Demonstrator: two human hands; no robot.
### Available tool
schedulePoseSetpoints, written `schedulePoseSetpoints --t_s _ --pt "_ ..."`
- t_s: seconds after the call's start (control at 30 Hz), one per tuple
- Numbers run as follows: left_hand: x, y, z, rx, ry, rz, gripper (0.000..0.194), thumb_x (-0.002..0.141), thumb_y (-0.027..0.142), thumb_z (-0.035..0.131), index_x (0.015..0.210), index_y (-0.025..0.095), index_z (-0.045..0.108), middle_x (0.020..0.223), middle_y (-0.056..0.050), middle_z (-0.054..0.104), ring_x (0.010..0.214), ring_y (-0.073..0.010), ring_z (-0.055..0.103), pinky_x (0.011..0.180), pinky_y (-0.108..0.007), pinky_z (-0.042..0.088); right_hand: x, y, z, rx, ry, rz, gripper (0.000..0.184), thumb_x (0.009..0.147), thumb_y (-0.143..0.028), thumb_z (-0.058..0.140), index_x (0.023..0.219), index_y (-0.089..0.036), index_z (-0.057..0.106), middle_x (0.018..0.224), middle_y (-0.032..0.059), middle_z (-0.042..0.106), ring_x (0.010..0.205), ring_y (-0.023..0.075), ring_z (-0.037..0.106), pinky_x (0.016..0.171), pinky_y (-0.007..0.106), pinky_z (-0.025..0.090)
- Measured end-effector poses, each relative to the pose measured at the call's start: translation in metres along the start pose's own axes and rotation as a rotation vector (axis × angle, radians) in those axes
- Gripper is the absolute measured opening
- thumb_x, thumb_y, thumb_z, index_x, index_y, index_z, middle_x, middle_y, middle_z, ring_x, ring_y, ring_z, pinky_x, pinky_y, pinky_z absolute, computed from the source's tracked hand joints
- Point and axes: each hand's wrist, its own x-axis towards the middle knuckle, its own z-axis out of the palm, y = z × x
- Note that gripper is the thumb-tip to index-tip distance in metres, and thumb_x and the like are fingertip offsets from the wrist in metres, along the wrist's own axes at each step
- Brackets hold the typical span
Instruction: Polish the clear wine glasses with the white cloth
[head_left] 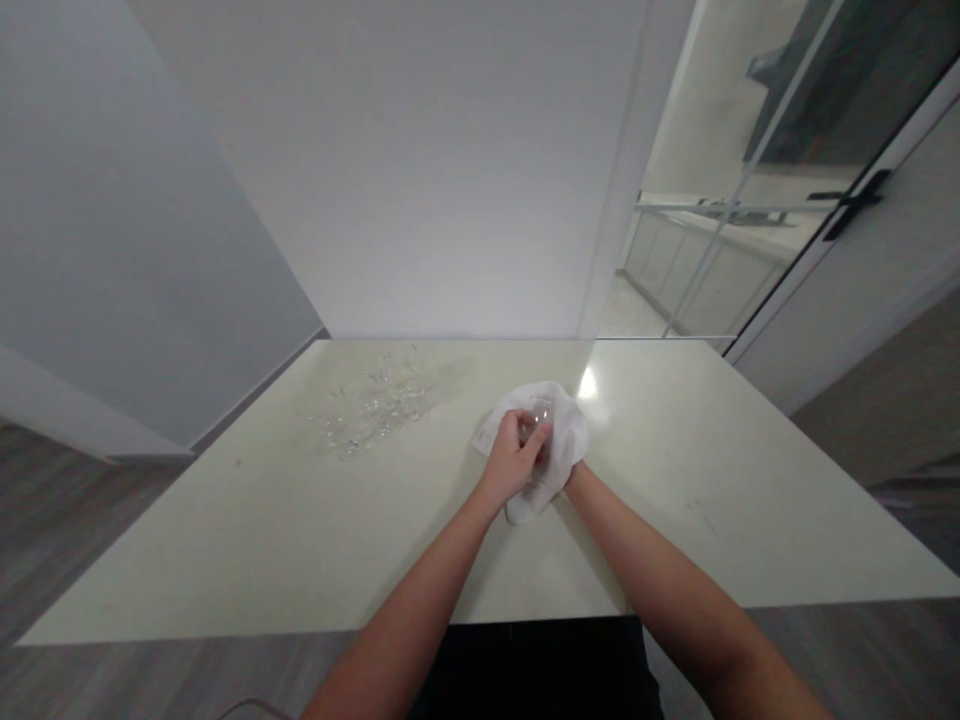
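My left hand (516, 458) is closed around a small clear glass (541, 412) held above the middle of the table. A white cloth (564, 432) wraps the glass from the right and hangs below it. My right hand is hidden under that cloth; only its wrist (581, 478) shows. Whether its fingers are closed I cannot make out.
Several clear glasses (379, 405) stand grouped on the far left part of the pale table (262, 540). A white wall runs behind the table. A glass door with a black handle (851, 205) stands at the right. Grey floor lies on both sides.
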Motion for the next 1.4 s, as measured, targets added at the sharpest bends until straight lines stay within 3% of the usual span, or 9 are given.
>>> schedulePoseSetpoints --t_s 0.23,0.4,0.5,0.63,0.8,0.93,1.1,1.3,1.4 --pt "0.015 -0.007 -0.032 0.017 -0.073 0.131 0.028 0.075 0.03 0.066 0.1 0.018 0.068 0.107 -0.009 0.068 0.102 -0.0232 0.061 0.095 -0.036 0.046 -0.01 -0.008 0.007 0.044 0.11 -0.32 0.043 0.063 -0.036 0.076 0.098 -0.024 0.057 0.079 -0.0036 0.068 0.065 0.0132 0.062 0.062 0.023 0.053" --pt "0.013 -0.016 -0.038 -0.071 0.17 0.106 0.03 0.077 0.034 0.066 0.1 0.016 0.068 0.089 -0.007 0.07 0.079 -0.0162 0.064 0.076 -0.03 0.051 -0.002 -0.008 0.0 0.149 0.195 -0.281 0.035 0.069 -0.041 0.07 0.094 -0.021 0.057 0.082 -0.0006 0.07 0.07 0.0155 0.064 0.068 0.027 0.055" --pt "0.01 -0.014 -0.04 -0.125 0.13 0.085 0.026 0.078 0.037 0.067 0.09 0.014 0.07 0.076 -0.005 0.069 0.069 -0.0143 0.063 0.07 -0.028 0.051 0.001 -0.01 -0.007 0.229 0.222 -0.252 0.031 0.071 -0.042 0.068 0.09 -0.021 0.057 0.08 0.0011 0.07 0.069 0.0162 0.064 0.069 0.028 0.055" --pt "0.004 -0.011 -0.037 -0.08 0.048 0.082 0.027 0.085 0.036 0.057 0.098 0.015 0.069 0.078 -0.005 0.071 0.071 -0.0153 0.066 0.071 -0.028 0.053 0.002 -0.011 -0.012 0.259 0.238 -0.281 0.034 0.068 -0.046 0.072 0.086 -0.019 0.058 0.072 0.0007 0.069 0.059 0.0153 0.061 0.059 0.027 0.054" --pt "-0.005 -0.011 -0.022 0.255 -0.112 0.274 0.021 0.089 0.03 0.052 0.097 0.019 0.067 0.089 -0.005 0.069 0.08 -0.0159 0.063 0.077 -0.028 0.049 0.003 -0.007 -0.011 0.272 0.245 -0.377 0.037 0.064 -0.042 0.079 0.085 -0.02 0.057 0.068 -0.0032 0.066 0.056 0.0126 0.06 0.053 0.023 0.052" --pt "-0.012 -0.014 -0.012 0.431 -0.065 0.338 0.019 0.084 0.029 0.058 0.101 0.019 0.059 0.102 -0.008 0.062 0.093 -0.0197 0.058 0.084 -0.031 0.045 0.003 -0.007 -0.007 0.289 0.218 -0.388 0.037 0.064 -0.037 0.078 0.089 -0.022 0.056 0.072 -0.0035 0.068 0.061 0.013 0.063 0.056 0.023 0.054" --pt "-0.012 -0.019 -0.007 0.282 -0.064 0.109 0.028 0.081 0.036 0.063 0.102 0.022 0.051 0.075 0.001 0.058 0.063 -0.0136 0.054 0.062 -0.024 0.041 0.001 -0.005 -0.007 0.33 0.103 -0.286 0.033 0.066 -0.034 0.075 0.09 -0.021 0.057 0.073 -0.0011 0.07 0.06 0.015 0.065 0.056 0.025 0.054" --pt "-0.001 -0.014 -0.01 -0.583 -0.138 -0.463 0.04 0.078 0.056 0.059 0.089 0.018 0.054 0.067 0.001 0.057 0.053 -0.0109 0.053 0.052 -0.022 0.041 -0.006 -0.004 -0.015 0.29 -0.143 -0.032 0.037 0.072 -0.049 0.063 0.091 -0.018 0.063 0.077 0.0065 0.072 0.073 0.0241 0.069 0.067 0.036 0.057" --pt "0.002 -0.012 -0.014 -0.581 -0.11 -0.455 0.036 0.076 0.053 0.062 0.081 0.018 0.053 0.063 0.003 0.055 0.05 -0.0096 0.051 0.049 -0.021 0.039 -0.005 -0.007 -0.016 0.295 -0.129 -0.067 0.036 0.071 -0.048 0.062 0.092 -0.018 0.063 0.078 0.0068 0.073 0.081 0.0261 0.069 0.071 0.037 0.057"
